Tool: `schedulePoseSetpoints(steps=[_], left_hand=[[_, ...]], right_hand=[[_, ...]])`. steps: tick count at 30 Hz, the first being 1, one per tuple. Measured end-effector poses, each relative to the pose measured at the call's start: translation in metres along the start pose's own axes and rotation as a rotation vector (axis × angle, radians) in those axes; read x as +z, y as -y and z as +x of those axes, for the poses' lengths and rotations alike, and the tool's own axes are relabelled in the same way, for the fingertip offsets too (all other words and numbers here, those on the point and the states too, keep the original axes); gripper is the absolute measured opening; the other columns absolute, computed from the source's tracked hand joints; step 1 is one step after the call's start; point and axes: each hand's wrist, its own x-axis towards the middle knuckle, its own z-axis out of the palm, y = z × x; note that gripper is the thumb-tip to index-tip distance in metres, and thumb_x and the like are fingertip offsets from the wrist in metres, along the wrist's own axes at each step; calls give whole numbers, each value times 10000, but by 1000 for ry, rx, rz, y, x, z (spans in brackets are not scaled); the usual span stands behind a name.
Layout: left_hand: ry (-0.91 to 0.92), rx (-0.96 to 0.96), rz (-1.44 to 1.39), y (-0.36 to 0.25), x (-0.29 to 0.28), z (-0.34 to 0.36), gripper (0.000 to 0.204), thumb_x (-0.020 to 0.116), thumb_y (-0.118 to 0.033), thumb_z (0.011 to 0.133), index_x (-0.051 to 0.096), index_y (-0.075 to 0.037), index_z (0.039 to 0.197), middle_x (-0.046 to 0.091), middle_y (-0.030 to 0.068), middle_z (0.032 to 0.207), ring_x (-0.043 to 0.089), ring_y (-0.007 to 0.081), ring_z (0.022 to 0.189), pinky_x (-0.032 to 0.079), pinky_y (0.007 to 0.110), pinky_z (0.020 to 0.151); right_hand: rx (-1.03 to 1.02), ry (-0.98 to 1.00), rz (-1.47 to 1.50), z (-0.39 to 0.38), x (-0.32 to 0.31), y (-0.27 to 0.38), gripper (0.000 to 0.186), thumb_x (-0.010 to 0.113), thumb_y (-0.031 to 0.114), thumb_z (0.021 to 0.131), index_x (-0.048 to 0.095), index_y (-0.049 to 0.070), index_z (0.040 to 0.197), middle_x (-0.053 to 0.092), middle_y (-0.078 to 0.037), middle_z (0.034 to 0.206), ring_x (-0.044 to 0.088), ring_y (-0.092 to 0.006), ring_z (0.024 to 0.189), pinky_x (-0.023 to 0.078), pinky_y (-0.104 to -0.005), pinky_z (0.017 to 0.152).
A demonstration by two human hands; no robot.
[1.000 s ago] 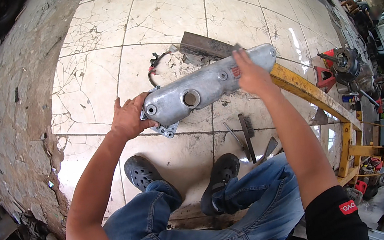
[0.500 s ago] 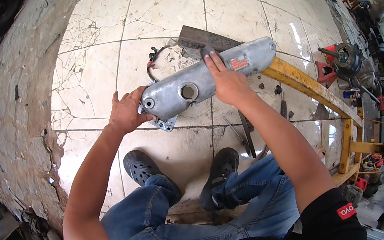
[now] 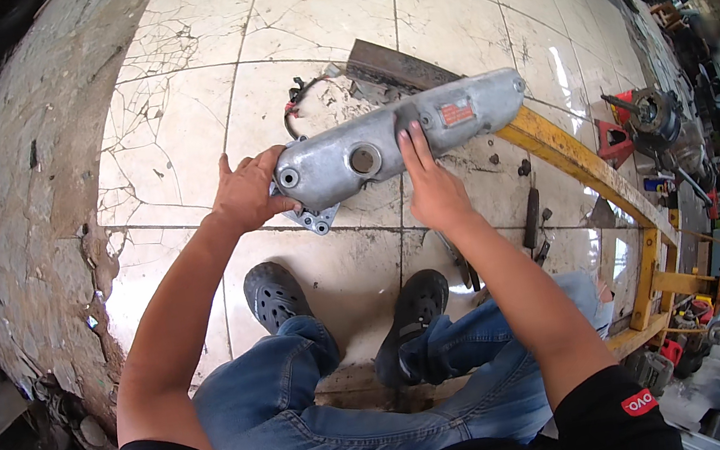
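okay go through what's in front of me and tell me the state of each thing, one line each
Metal cover: lifted off the floor, lying sideways, held at both ends of its near half.
Left hand: gripping the cover's left end.
Right hand: fingers pressed on the cover's middle.
Yellow frame: resting on the tiles, under the cover's right end.
Floor tiles: cracked, glossy.
Wire: loose on the floor.

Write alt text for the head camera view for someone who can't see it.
A seated person holds a long grey metal engine cover above a cracked tile floor, left hand gripping one end, right hand on its middle. A yellow steel frame stands to the right.
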Motion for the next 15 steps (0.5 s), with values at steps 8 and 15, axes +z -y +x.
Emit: schedulePoseSetpoints(steps=[8, 15], left_hand=[[5, 0, -9, 2, 0, 1, 917, 836, -437, 727, 352, -185, 1465, 612, 69, 1316, 497, 284, 1333, 172, 649, 1178], [17, 11, 6, 1, -5, 3, 936, 824, -450, 741, 326, -196, 1492, 593, 91, 1359, 476, 292, 1358, 153, 652, 1181]], right_hand=[[11, 9, 9, 23, -18, 20, 910, 572, -42, 753, 213, 129, 1572, 133, -77, 1664, 667, -365, 1018, 567, -447, 794], [-44, 47, 56, -16, 12, 11, 895, 556, -54, 755, 210, 98, 1566, 114, -156, 1654, 650, -402, 1038, 562, -459, 803]])
